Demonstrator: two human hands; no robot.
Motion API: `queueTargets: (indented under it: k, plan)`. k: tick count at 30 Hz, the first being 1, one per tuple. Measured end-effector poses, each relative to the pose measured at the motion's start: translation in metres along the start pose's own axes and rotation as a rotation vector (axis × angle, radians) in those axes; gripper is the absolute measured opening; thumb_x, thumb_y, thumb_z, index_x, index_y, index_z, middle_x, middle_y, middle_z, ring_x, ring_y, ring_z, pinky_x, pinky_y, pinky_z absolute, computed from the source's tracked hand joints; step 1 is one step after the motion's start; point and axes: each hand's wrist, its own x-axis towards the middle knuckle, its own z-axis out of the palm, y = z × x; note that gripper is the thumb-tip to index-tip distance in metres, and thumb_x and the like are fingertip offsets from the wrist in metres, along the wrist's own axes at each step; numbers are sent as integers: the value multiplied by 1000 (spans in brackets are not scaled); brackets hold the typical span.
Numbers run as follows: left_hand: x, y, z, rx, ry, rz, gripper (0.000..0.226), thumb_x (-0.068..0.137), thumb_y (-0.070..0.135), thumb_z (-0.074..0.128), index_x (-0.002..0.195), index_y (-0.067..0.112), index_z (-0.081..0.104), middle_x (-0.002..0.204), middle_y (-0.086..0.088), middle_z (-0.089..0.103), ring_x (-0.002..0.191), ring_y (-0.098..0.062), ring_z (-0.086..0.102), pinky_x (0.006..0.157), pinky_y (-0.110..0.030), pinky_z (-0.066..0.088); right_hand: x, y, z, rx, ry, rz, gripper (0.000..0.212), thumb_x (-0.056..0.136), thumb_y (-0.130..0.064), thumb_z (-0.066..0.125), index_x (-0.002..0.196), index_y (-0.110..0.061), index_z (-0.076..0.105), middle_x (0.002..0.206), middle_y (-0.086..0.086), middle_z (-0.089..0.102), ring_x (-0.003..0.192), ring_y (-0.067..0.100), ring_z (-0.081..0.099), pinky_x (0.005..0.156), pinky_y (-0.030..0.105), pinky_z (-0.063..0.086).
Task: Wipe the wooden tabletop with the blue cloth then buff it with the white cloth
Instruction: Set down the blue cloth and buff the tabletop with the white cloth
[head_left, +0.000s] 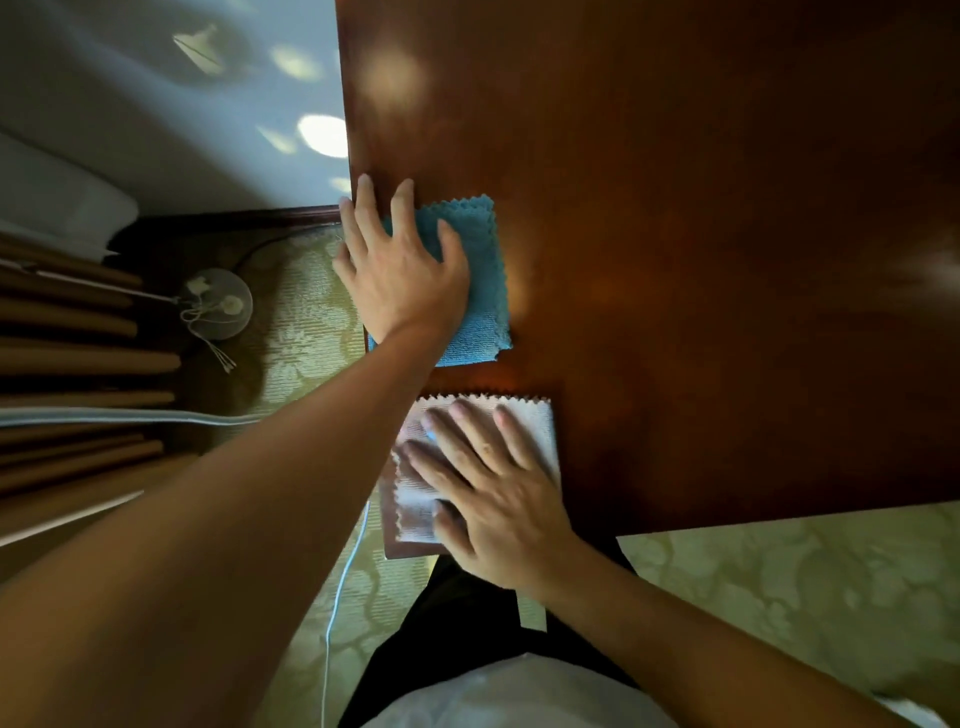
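Note:
The dark wooden tabletop (701, 234) fills the upper right of the head view. A blue cloth (480, 291) with zigzag edges lies flat near the table's left edge. My left hand (400, 270) presses flat on it, fingers spread, two fingertips reaching past the cloth onto the wood. Just nearer to me, at the table's front left corner, lies a white cloth (535, 421). My right hand (488, 488) rests flat on it with fingers spread. Both cloths are partly hidden under my palms.
The table's left edge (347, 156) and front edge (779, 519) drop to a green patterned carpet (779, 597). A round lamp base (218, 301) and brown curtains (67, 364) stand at the left. A thin blue cable (340, 582) hangs by my legs.

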Motion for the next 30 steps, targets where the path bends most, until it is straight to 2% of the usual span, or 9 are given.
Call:
queueTargets:
  k: [4, 7, 9, 11, 15, 19, 24, 27, 30]
  plan:
    - [0, -1, 1, 5, 1, 10, 57, 94, 47, 40, 148, 30, 42, 165, -4, 26, 153, -28, 17, 118, -47, 18, -29, 72, -21, -93, -10, 27, 64, 96, -43, 43, 158, -24, 39, 168, 6, 26, 158, 28, 17, 124, 58, 19]
    - [-1, -1, -2, 13, -12, 9, 56, 95, 46, 41, 149, 31, 42, 165, -4, 23, 153, -27, 15, 119, -48, 16, -40, 130, -41, -131, 10, 173, 65, 98, -47, 37, 158, -23, 37, 168, 10, 26, 157, 31, 18, 123, 59, 22]
    - [-2, 1, -6, 33, -23, 28, 56, 96, 43, 42, 150, 29, 41, 167, -6, 19, 154, -28, 11, 120, -50, 12, -39, 145, -49, -138, 22, 293, 66, 97, -46, 39, 158, -21, 35, 169, 12, 23, 157, 33, 17, 123, 59, 20]
    - [-5, 5, -8, 91, -31, 144, 56, 96, 37, 43, 150, 26, 41, 167, -9, 16, 155, -29, 7, 120, -53, 8, -38, 134, -46, -164, 31, 340, 68, 97, -47, 38, 160, -22, 31, 169, 11, 21, 157, 33, 15, 124, 59, 20]
    - [-12, 29, -2, 114, -108, 453, 56, 99, 39, 43, 153, 24, 37, 168, -8, 16, 156, -29, 4, 120, -58, 5, -55, 108, -34, -124, -37, 148, 70, 95, -48, 46, 160, -24, 33, 170, 7, 23, 158, 32, 15, 122, 62, 21]
    - [-11, 47, 14, 191, -169, 548, 60, 101, 45, 37, 157, 25, 30, 169, -7, 14, 156, -31, 1, 120, -58, 2, -49, 146, -49, -138, -79, -49, 63, 96, -49, 48, 155, -30, 43, 169, 6, 25, 158, 28, 17, 126, 55, 17]
    - [-10, 44, 24, 231, -172, 508, 62, 102, 53, 30, 158, 28, 25, 169, -4, 13, 156, -28, -1, 123, -54, -1, 23, 235, -81, -171, -29, 232, 64, 99, -54, 35, 158, -30, 35, 169, 12, 24, 157, 34, 17, 124, 55, 16]
    - [-10, 45, 24, 213, -158, 507, 62, 101, 53, 33, 157, 27, 30, 168, -5, 16, 156, -28, 1, 123, -52, -1, 51, 246, -84, -210, -20, 256, 63, 97, -47, 36, 158, -29, 36, 168, 11, 26, 157, 35, 18, 125, 56, 16]
    - [-11, 46, 23, 205, -157, 501, 63, 99, 53, 33, 156, 27, 31, 168, -5, 18, 156, -29, 3, 123, -52, 0, 31, 223, -72, -200, 27, 204, 64, 98, -47, 40, 159, -30, 34, 169, 10, 23, 158, 35, 14, 125, 59, 16]
